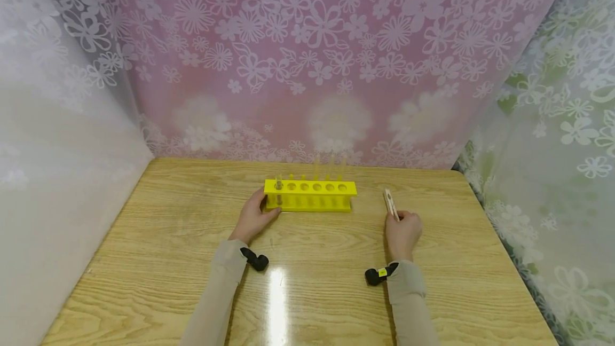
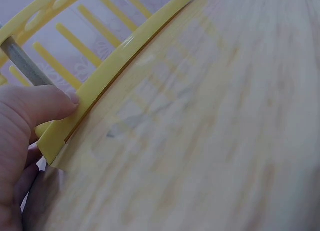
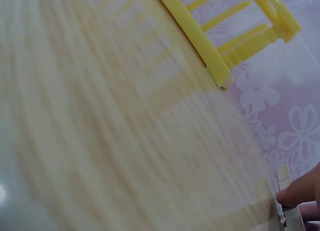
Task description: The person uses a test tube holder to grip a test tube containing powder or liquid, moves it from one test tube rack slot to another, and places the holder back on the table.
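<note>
A yellow test tube rack (image 1: 312, 209) stands upright on the table. My left hand (image 1: 253, 217) grips its left end, and in the left wrist view the thumb (image 2: 55, 103) presses on the rack's base while the other fingers go behind, partly hidden. One test tube (image 1: 279, 197) stands in the leftmost hole; in the left wrist view its lower part looks grey. To the right of the rack, my right hand (image 1: 403, 231) holds a wooden test tube clamp (image 1: 391, 203) between thumb and fingers, its far end pointing away from me. The clamp is apart from the rack.
Several pegs line the rack's back, with clear tubes (image 1: 331, 163) over the right-hand ones. A wood-grain table (image 1: 317, 250) lies under everything. A pink flowered curtain (image 1: 288, 116) hangs behind its far edge, with pale sheets (image 1: 72, 186) at the sides.
</note>
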`<state>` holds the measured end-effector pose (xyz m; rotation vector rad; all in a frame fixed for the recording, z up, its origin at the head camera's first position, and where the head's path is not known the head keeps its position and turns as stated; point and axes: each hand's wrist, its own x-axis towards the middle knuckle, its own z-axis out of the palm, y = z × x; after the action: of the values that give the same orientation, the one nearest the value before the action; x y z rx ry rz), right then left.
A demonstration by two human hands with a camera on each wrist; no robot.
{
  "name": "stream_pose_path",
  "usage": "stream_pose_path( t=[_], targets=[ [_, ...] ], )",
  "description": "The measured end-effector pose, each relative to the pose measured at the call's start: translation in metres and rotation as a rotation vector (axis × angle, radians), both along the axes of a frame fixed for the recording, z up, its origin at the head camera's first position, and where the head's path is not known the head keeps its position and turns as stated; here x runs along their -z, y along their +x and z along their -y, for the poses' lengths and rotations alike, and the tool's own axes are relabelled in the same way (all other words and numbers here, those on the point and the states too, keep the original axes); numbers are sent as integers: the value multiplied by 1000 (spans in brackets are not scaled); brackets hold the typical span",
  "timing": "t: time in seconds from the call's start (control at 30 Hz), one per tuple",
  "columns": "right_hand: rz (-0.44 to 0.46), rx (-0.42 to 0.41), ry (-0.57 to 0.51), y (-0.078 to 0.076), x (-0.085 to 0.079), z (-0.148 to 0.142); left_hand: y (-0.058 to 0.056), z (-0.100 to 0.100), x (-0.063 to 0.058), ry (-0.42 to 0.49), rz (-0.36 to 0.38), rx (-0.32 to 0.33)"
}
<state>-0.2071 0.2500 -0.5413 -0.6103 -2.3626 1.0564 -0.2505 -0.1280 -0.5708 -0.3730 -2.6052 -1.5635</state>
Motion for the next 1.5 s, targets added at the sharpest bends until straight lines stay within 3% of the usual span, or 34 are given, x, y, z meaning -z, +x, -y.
stream_pose_path(
  t=[0.53,0.83,1.5],
  targets=[
    [34,29,-21,1,2,-2,1,-3,-2,11,-12,6],
    [139,-25,-22,-1,-6,-12,1,-5,-5,-25,9,-5],
    [176,-67,-116,3,-9,-19,0,-5,-1,-44,-15,-1]
  ],
)
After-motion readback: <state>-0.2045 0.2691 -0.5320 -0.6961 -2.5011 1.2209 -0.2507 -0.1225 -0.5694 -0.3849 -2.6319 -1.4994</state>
